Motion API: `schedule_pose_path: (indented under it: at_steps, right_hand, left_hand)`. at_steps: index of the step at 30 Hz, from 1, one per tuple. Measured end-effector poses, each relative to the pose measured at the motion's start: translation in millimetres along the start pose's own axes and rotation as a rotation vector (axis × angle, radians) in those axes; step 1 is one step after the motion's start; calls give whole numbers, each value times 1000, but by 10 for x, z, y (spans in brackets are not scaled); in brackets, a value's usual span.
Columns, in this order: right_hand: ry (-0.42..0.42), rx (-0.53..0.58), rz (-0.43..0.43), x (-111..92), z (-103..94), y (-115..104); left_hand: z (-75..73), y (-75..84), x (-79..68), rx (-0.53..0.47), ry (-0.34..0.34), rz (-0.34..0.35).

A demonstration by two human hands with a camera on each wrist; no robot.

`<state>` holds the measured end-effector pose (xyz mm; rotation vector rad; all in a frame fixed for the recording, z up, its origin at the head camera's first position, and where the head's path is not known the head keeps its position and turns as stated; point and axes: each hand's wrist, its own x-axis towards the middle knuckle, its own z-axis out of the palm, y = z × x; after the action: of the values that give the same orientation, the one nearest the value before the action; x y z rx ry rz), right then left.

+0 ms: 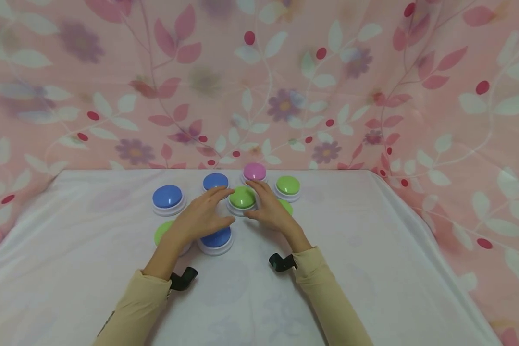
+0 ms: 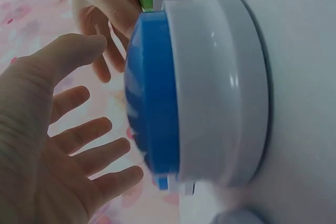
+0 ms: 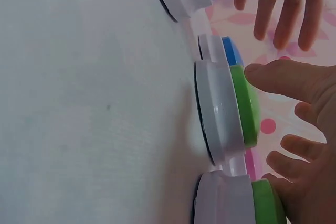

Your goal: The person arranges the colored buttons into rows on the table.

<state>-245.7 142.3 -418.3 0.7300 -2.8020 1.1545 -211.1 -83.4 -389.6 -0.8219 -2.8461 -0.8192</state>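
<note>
My left hand hovers with spread, loosely bent fingers above a blue push button on a white base. Across from it, my right hand has its fingers extended and holds nothing. Between the two hands sits a green push button; in the right wrist view the right thumb overlaps the edge of a green dome. Under the right hand another green button is mostly covered. The left wrist and hand partly hide a further green button. In the left wrist view, the blue dome stands apart from the left fingertips.
Behind the hands stand two blue buttons, one at left and one nearer the middle, a pink button and a green button. A white cloth covers the table. Floral fabric hangs behind it.
</note>
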Motion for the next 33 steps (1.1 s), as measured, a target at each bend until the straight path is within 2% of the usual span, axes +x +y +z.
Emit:
schedule_pose_path:
  at_steps: [3, 8, 16, 25, 33]
  right_hand:
    - [-16, 10, 20, 47, 14, -1]
    - [-39, 8, 55, 141, 54, -15]
    - [-77, 16, 80, 282, 63, 2]
    - [-131, -11, 110, 297, 97, -8]
    - [-131, -68, 108, 282, 114, -17]
  left_hand:
    - [72, -22, 85, -34, -18, -21]
    - [158, -78, 143, -26, -50, -70]
    - [204, -95, 199, -20, -98, -145]
    - [289, -123, 219, -71, -145, -158]
    - [298, -131, 210, -56, -152, -150]
